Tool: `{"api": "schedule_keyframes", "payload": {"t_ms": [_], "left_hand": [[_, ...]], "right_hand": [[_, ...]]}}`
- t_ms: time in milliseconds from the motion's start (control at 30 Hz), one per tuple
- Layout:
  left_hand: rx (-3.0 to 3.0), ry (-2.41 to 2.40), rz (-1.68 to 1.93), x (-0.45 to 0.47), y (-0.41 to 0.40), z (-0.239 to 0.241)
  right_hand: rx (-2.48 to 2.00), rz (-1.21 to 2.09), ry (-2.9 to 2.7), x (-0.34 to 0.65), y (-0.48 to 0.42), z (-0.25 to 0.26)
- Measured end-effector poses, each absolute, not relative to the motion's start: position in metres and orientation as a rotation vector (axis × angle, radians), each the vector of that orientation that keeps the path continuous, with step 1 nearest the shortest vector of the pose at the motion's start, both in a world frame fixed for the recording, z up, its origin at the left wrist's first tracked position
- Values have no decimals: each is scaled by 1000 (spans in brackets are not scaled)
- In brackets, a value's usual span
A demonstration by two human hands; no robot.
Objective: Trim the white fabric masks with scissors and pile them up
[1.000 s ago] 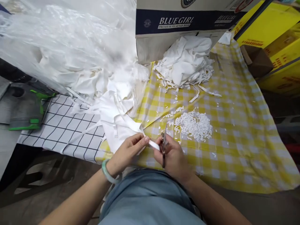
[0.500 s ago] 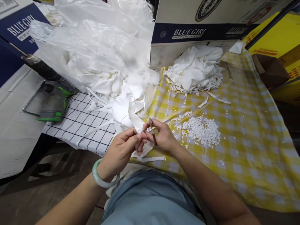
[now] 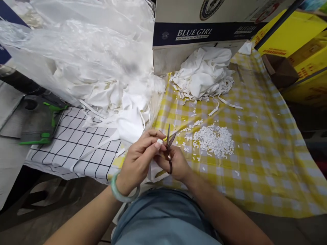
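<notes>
My left hand (image 3: 140, 156), with a pale green bangle on the wrist, pinches a white fabric strip (image 3: 153, 170) close to the blades of small thread snips (image 3: 169, 144). Those snips sit in my right hand (image 3: 173, 163), fingers wrapped round the handle, blades parted and pointing up. Both hands meet above the near edge of the yellow checked cloth (image 3: 255, 143). Just right of the snips lies a heap of tiny white cut bits (image 3: 213, 141). A white strip (image 3: 94, 148) trails left over the black-and-white grid cloth (image 3: 68, 143).
A clear plastic bag of white fabric (image 3: 89, 64) fills the left. A Blue Girl carton (image 3: 199, 30) stands behind a pile of white scraps (image 3: 204, 73). Yellow boxes (image 3: 301, 51) stand at the right. A green and grey tool (image 3: 41, 119) lies far left.
The camera view shifted. The snips' blades have parted and now point upward. My left hand has taken a new pinch on the strip beside the blades.
</notes>
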State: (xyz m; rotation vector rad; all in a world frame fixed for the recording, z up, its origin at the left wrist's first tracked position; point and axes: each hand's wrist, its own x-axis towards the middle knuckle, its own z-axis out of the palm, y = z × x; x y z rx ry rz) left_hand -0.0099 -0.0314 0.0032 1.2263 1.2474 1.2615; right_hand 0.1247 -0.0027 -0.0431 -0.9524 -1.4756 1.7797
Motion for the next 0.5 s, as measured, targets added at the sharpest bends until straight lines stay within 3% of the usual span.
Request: {"api": "schedule_keyframes", "payload": {"t_ms": [233, 500], "left_hand": [[1040, 1117, 1193, 21, -21, -18], [1253, 1137, 1146, 31, -19, -25]], "right_hand": [[-1297, 957, -2121, 189, 4, -24], [-1371, 957, -2269, 205, 6, -22]]}}
